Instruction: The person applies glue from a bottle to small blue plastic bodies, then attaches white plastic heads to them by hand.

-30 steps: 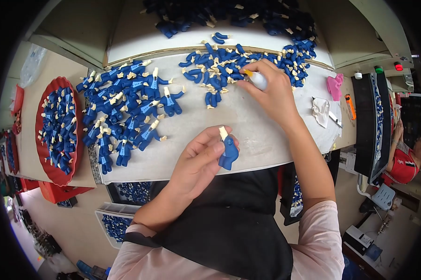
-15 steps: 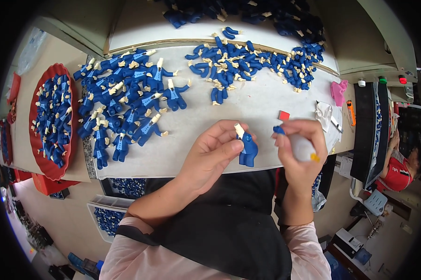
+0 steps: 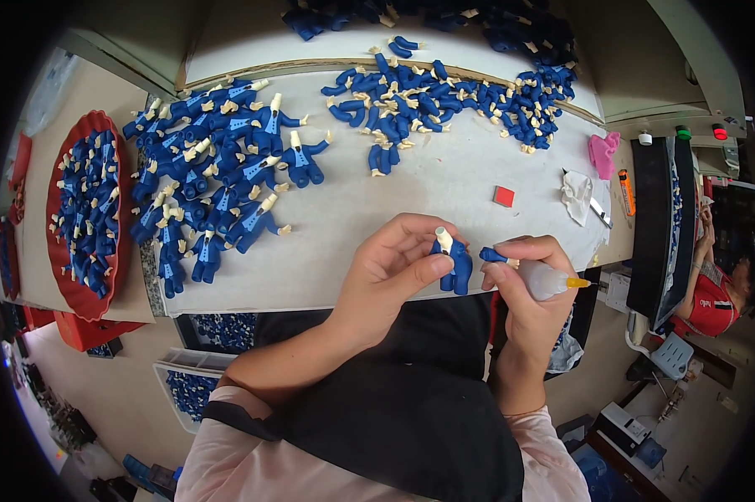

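Note:
Between the thumb and fingers of my left hand point(image 3: 398, 269) stands a blue figurine body point(image 3: 455, 266), headless, with a cream neck pointing up. My right hand point(image 3: 528, 284) pinches a small blue figurine arm point(image 3: 493, 254) at its fingertips. The same hand also holds a white glue bottle point(image 3: 545, 281) against the palm, its yellow nozzle pointing right, away from the body. A small gap separates the arm from the body. Left of my hands lies a pile of blue bodies point(image 3: 218, 167), many with arms on. Loose blue arms point(image 3: 411, 100) are heaped farther back.
A red scalloped tray point(image 3: 89, 309) of blue parts stands at the left. On the right of the table point(image 3: 344, 209) are a red square point(image 3: 503, 197), crumpled tissue point(image 3: 576, 197), a pink cloth point(image 3: 603, 155) and an orange tube point(image 3: 627, 192). A co-worker in red point(image 3: 712, 301) sits farther right.
My right hand has turned and lowered slightly, so the arm piece and bottle show more plainly. My left hand has shifted a little right with the body.

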Available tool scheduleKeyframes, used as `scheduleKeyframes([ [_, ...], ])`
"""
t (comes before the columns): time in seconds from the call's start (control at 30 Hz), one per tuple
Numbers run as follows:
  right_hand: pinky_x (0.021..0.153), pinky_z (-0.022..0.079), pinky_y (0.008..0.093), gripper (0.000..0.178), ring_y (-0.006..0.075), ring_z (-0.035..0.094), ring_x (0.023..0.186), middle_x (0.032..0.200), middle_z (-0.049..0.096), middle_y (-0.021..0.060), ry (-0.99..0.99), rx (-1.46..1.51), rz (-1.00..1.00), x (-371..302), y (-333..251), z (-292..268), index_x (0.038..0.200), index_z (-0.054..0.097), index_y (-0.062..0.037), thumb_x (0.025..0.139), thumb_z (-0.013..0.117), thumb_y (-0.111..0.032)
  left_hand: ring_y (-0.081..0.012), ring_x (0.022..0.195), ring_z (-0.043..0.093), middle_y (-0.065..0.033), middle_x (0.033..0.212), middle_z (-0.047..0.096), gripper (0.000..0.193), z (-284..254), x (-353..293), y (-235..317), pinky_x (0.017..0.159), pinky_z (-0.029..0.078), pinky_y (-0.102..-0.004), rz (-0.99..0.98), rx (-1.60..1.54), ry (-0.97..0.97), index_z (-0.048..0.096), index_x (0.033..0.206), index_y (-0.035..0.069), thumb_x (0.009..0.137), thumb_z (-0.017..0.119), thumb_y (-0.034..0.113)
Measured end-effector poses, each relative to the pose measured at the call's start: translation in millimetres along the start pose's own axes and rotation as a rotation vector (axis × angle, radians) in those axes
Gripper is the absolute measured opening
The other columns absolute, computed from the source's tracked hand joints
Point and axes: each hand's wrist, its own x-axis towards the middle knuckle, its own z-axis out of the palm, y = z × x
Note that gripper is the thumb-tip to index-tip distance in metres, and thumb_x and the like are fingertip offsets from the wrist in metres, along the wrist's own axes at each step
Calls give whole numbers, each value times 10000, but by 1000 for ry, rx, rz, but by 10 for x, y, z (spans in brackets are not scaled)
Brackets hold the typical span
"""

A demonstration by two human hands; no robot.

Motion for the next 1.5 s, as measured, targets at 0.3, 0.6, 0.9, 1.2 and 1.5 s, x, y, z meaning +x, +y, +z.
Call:
scheduleKeyframes([
  [0.3,501,400,187,186,92,528,545,683,567,69,-50,-454,-329,-50,-113,73,782,576,-1,620,630,73,-120,934,496,-71,978,520,248,1,-8,0,817,396,-246,83,61,-29,458,1027,-4,789,528,-6],
  [0.6,513,346,174,172,75,471,554,653,542,54,-43,-523,-311,-69,-141,149,745,563,9,602,598,100,-125,927,501,-79,979,524,242,1,-17,-7,823,393,-250,176,179,-28,482,1011,-17,775,535,-28],
  [0.9,505,367,188,189,97,491,548,650,540,71,-70,-616,-377,-76,-142,161,754,561,11,597,608,103,-126,880,522,-75,936,548,216,3,-36,14,792,411,-250,213,293,24,520,974,-16,762,559,-9],
  [1.2,491,415,277,248,231,532,558,664,546,102,-193,-768,-576,-31,-195,123,819,554,0,594,617,84,-193,825,562,-99,884,583,204,-5,-20,7,708,440,-257,446,581,71,569,893,5,695,604,-30],
  [1.5,492,411,286,260,235,527,561,676,539,116,-126,-715,-459,-71,-222,191,825,553,12,588,627,90,-213,804,576,-115,889,587,213,11,-9,-2,670,456,-255,621,625,92,582,892,12,687,610,-36],
])
